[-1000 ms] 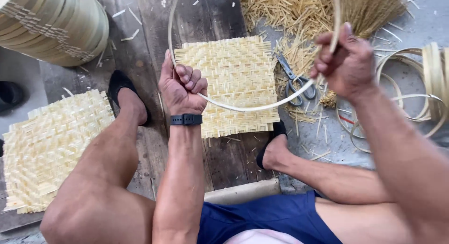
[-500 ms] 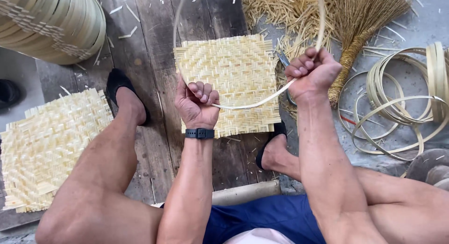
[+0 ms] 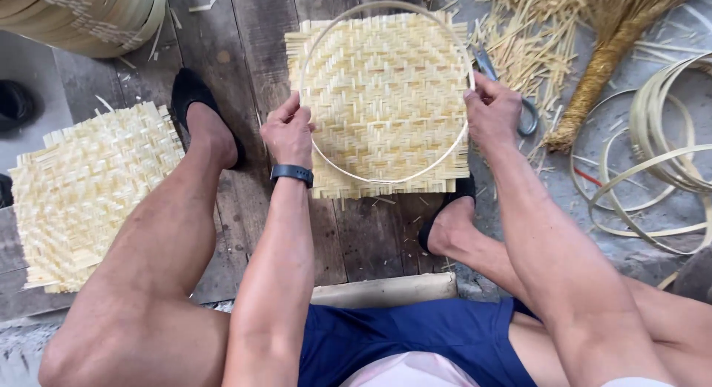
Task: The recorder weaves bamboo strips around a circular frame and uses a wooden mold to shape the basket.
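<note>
A thin pale bamboo hoop lies flat over a square woven bamboo mat on the dark wooden boards. My left hand, with a black band on the wrist, grips the hoop's left side. My right hand grips its right side. The hoop is nearly round and covers most of the mat. Both of my feet in black slippers rest on either side of the mat.
A stack of woven mats lies at the left. Stacked bamboo rims stand at top left. Scissors, a straw broom and loose bamboo strip coils lie at the right. Splinters litter the top right.
The hoop was held up and bent between my hands; now it is round and laid down flat over the mat, with my hands spread to its two sides.
</note>
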